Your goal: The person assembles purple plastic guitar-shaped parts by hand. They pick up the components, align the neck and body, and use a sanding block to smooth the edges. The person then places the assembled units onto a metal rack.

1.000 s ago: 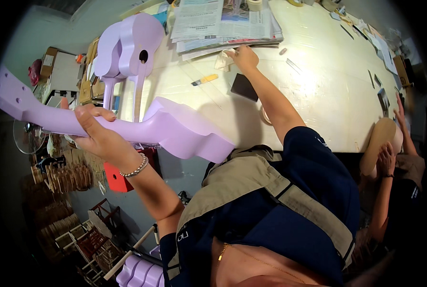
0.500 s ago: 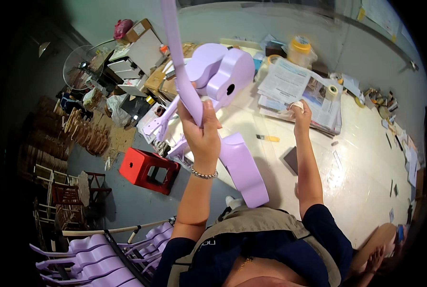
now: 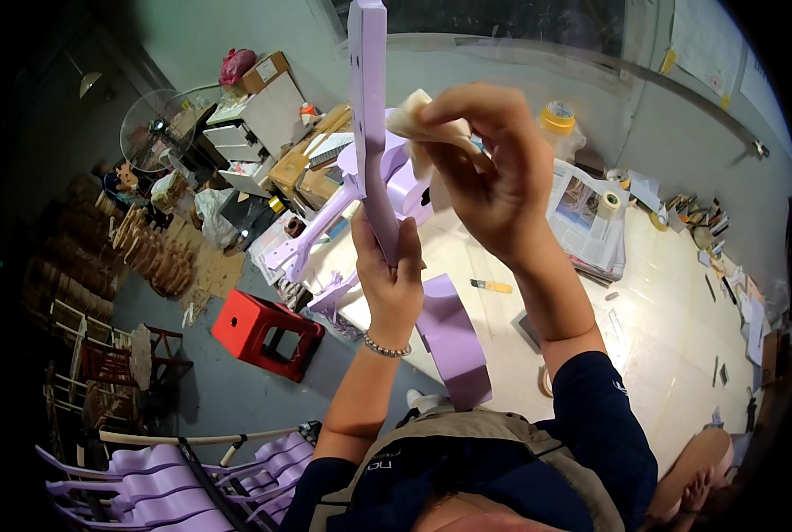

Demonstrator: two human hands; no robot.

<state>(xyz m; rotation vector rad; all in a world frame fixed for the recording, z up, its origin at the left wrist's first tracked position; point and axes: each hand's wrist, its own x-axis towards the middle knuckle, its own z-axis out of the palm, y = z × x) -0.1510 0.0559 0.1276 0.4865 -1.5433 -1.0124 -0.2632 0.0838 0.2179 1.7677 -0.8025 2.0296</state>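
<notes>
Around the guitar body (image 3: 455,341), newspapers (image 3: 582,241) lie on the bench (image 3: 671,297) at two o'clock, a tape roll (image 3: 609,206) atop them; a stool (image 3: 256,324) stands at nine, a fan (image 3: 158,126) at ten, and racked instruments (image 3: 170,486), probably guitars, at eight.

A stack of newspapers (image 3: 582,211) lies on the pale desk (image 3: 666,288), a tape roll (image 3: 611,213) on top and a yellow-lidded tub (image 3: 556,117) behind. A yellow-handled cutter (image 3: 495,286) lies nearer the front edge. A red stool (image 3: 247,328) stands on the grey floor (image 3: 232,399); farther back, a round fan (image 3: 157,126) stands near a cardboard box (image 3: 266,73) and a pink bag (image 3: 236,66).
</notes>
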